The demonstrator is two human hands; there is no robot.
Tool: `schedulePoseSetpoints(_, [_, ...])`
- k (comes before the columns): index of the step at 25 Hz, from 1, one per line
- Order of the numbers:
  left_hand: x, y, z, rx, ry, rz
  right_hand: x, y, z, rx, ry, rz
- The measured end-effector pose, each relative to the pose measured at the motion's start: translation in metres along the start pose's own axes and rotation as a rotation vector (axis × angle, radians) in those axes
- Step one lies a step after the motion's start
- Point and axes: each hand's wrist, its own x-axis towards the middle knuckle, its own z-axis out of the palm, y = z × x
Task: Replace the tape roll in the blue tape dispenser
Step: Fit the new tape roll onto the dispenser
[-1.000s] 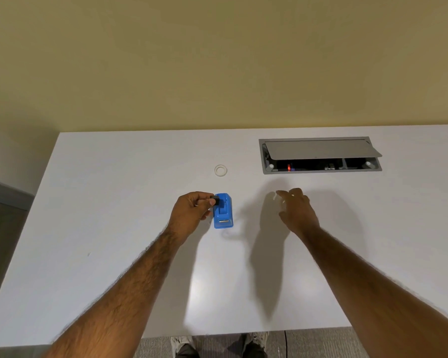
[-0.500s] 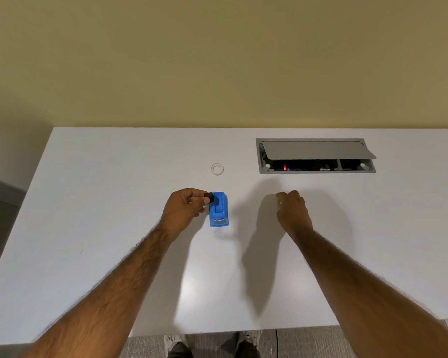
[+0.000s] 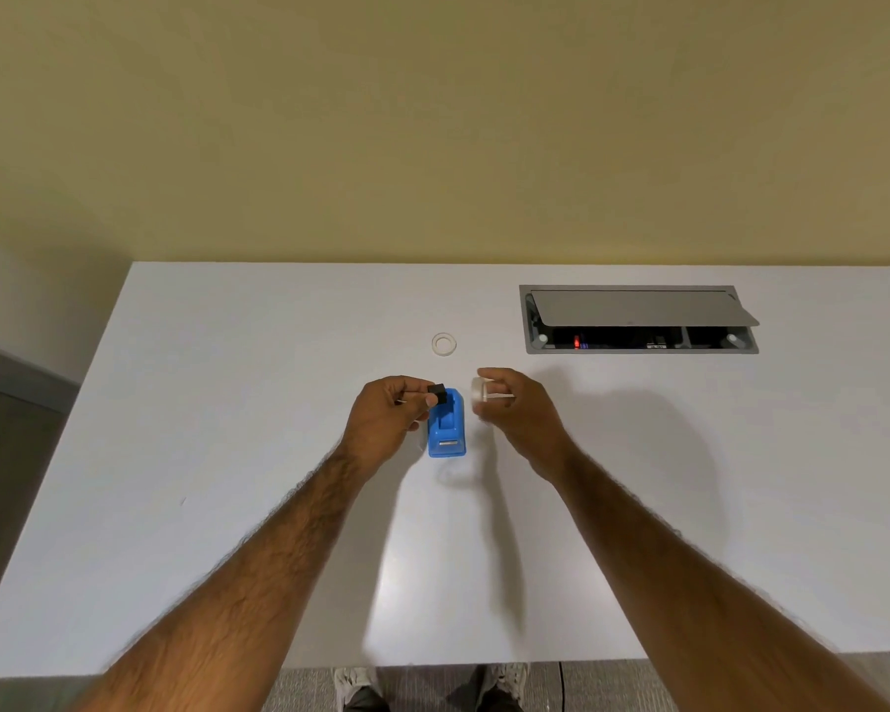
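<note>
A: Nearest item on the table [image 3: 227, 506]?

B: The blue tape dispenser [image 3: 447, 429], centre of the table. Long axis runs near to far, cutter end toward the near edge, roll cradle at the far end. The cradle appears empty, though that is not seen cleanly.

A: Left hand [image 3: 389, 418]?

B: Held just left of the dispenser, close against its far end; contact cannot be confirmed. Fingers are curled, with a small black hub [image 3: 437, 390] pinched between thumb and fingertip, right above the cradle.

A: Right hand [image 3: 517, 408]?

B: Just right of the dispenser, apart from it. Fingers are partly curled around a clear tape roll [image 3: 479, 390], which is held on edge with its open face turned left, toward the hub.

A: So the mating move?

B: Judged to be hub into roll. The two parts are level with each other, hub left, roll right, with a small gap between them over the far end of the dispenser. A sideways closing of the hands is called for, with the axes lined up left to right.

A: Anything farther back?

B: A bare white ring [image 3: 443, 344], likely the spent core, lies flat beyond the hands. Far right, an open cable hatch [image 3: 638, 305] is set into the table.
</note>
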Motion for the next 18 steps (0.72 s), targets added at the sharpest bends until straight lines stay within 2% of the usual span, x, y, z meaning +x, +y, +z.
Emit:
schedulePoseSetpoints(2, [0.0,0.002,0.001,0.012,0.004,0.01,-0.002,-0.005,0.01,0.099,-0.087,-0.018])
schedulePoseSetpoints(5, [-0.002,0.003,0.002,0.028,0.018,0.024,-0.003,-0.01,0.019,0.118,-0.14,-0.016])
schedulePoseSetpoints(13, [-0.002,0.001,0.002,0.09,0.003,0.052,-0.006,-0.021,0.02,0.082,-0.151,-0.028])
schedulePoseSetpoints(18, [-0.003,0.004,0.002,0.049,0.002,0.074,-0.009,-0.031,0.019,0.091,-0.161,-0.035])
